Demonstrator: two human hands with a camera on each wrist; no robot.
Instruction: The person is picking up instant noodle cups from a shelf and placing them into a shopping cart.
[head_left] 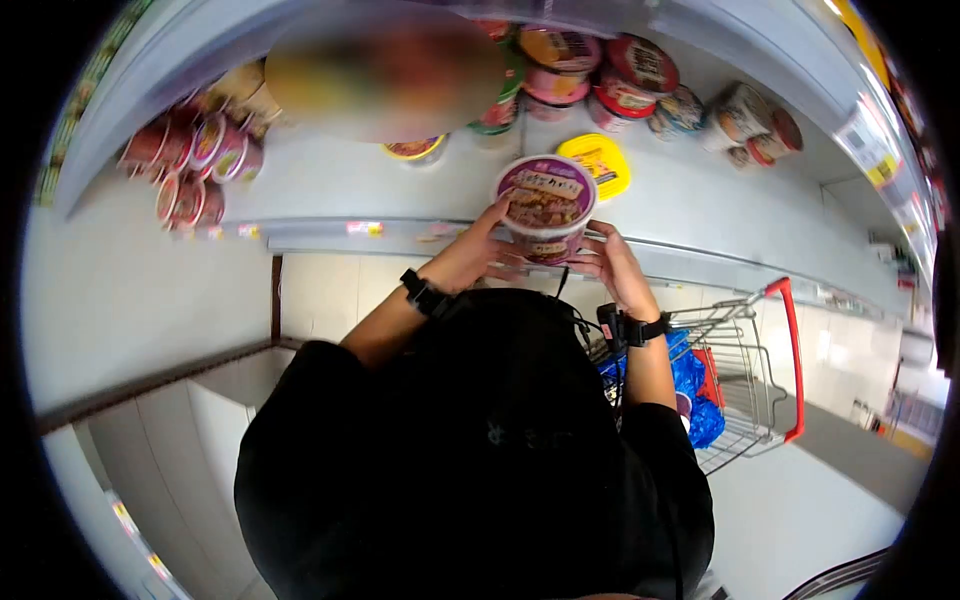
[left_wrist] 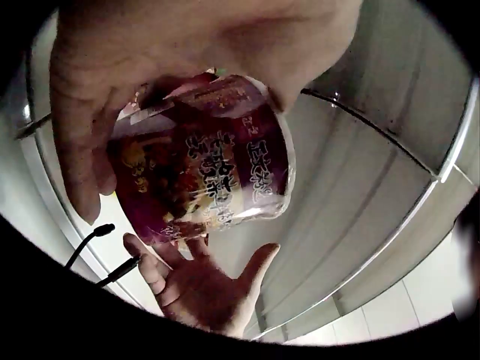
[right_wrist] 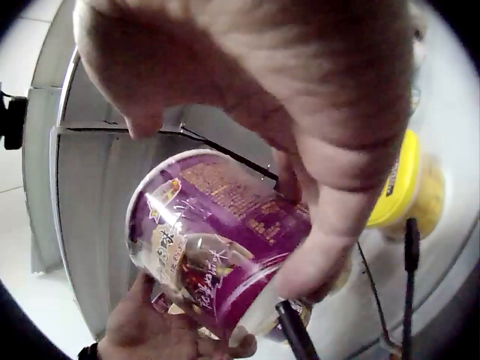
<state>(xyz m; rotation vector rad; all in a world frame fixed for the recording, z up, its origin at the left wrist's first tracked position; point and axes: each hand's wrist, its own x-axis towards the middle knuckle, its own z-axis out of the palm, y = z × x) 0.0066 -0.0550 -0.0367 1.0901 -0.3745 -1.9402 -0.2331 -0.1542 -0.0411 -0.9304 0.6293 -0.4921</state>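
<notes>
A purple instant noodle cup [head_left: 545, 205] with a white rim and a food picture on its lid is held in front of the shelf, lid toward the head camera. My left hand [head_left: 472, 258] grips it from the left, thumb at the lid's edge and fingers lower down. On the other side my right hand [head_left: 618, 270] touches the cup with its fingertips. The left wrist view shows the printed side of the cup [left_wrist: 217, 165], with the right hand [left_wrist: 206, 296] below it, thumb spread away. Seen from the right wrist, one finger lies along the cup's rim [right_wrist: 259, 307].
The white shelf [head_left: 330, 190] carries several noodle cups [head_left: 205, 160] at left and stacked ones [head_left: 635, 75] at the back. A yellow-lidded tub [head_left: 597, 165] stands just behind the held cup. At lower right is a shopping cart [head_left: 790, 360] with a blue bag [head_left: 690, 385].
</notes>
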